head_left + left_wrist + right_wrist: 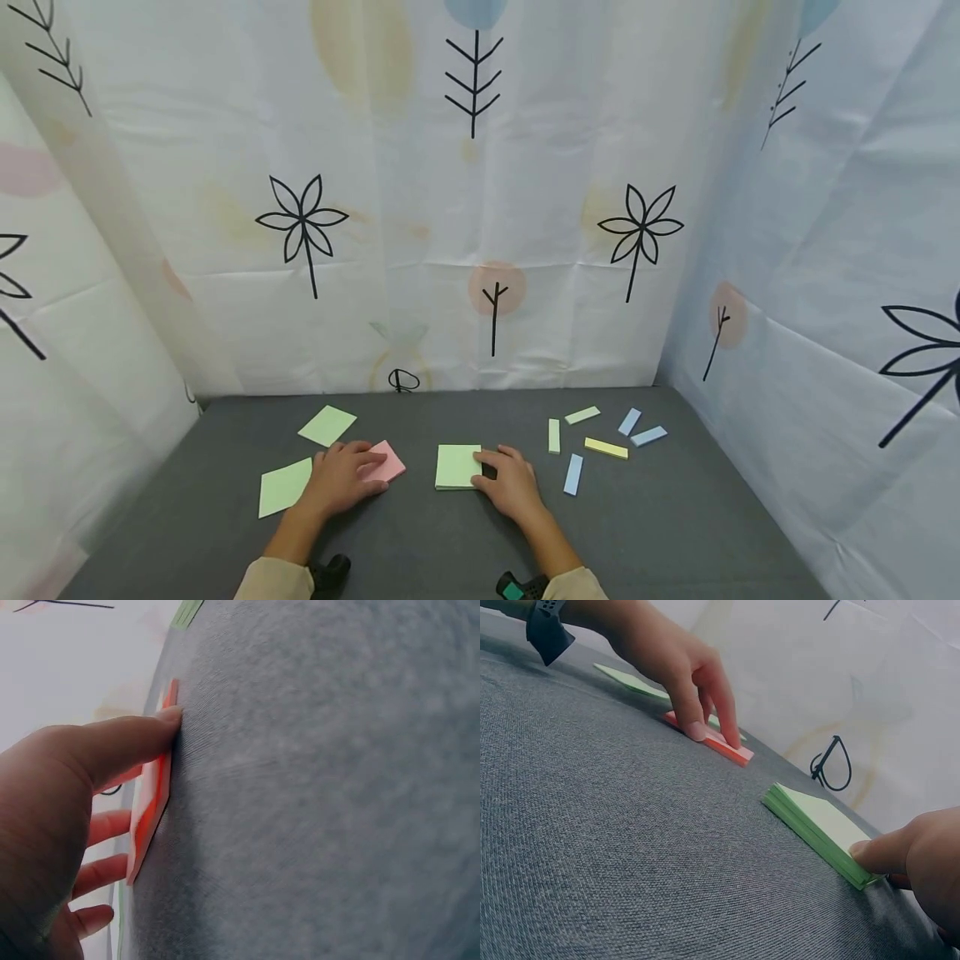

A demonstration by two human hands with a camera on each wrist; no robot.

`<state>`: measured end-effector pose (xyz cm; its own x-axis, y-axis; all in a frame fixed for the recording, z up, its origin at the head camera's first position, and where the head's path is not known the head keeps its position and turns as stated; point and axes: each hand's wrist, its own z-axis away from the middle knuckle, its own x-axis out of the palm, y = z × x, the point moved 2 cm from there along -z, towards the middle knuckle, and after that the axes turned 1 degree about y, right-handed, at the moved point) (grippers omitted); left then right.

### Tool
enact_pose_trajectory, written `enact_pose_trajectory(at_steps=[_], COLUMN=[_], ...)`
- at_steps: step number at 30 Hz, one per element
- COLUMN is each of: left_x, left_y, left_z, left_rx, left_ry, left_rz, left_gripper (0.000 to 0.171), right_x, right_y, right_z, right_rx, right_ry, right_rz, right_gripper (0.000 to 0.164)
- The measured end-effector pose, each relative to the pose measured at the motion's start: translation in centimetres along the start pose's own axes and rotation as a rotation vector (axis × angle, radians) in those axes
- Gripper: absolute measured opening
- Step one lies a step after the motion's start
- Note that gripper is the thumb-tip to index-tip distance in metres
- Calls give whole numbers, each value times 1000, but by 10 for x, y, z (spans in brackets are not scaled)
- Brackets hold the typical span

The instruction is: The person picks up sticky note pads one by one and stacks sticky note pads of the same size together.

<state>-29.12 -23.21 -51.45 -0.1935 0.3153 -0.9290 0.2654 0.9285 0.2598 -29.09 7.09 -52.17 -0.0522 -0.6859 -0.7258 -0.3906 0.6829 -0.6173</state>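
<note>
A pink sticky-note pad (387,465) lies on the grey table, its orange-red edge showing in the right wrist view. My left hand (339,481) holds it at its left part, the thumb (171,720) against the near edge and the other fingers on the far side. To the right lies a thick stack of green sticky notes (456,467). My right hand (513,483) pinches the stack's right edge, with the thumb (866,855) at its near corner. Both pads rest on the table, apart from each other.
Two green sticky notes (327,426) (282,490) lie left of my left hand. To the right are scattered narrow strips: blue (573,475), yellow (606,448) and pale green (553,436). A patterned white curtain (390,325) hangs behind the table (435,550) and at both sides.
</note>
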Motion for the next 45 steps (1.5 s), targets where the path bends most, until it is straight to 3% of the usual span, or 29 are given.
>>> enact_pose_trajectory(at_steps=[9, 18, 25, 33, 45], left_x=[5, 7, 7, 4, -5], left_y=[5, -3, -4, -3, -3], left_z=[-1, 0, 1, 6, 20], left_rx=[14, -58, -56, -24, -234], left_ry=[88, 62, 56, 30, 43], left_rz=[-54, 56, 68, 118, 23], left_gripper=[35, 34, 36, 52, 67], right_x=[0, 1, 0, 0, 1], right_y=[2, 1, 1, 2, 3], right_z=[1, 0, 0, 0, -1], right_rx=[2, -6, -16, -12, -14], right_ry=[-1, -3, 2, -1, 4], right_rz=[1, -7, -7, -11, -1], right_gripper=[39, 39, 38, 39, 38])
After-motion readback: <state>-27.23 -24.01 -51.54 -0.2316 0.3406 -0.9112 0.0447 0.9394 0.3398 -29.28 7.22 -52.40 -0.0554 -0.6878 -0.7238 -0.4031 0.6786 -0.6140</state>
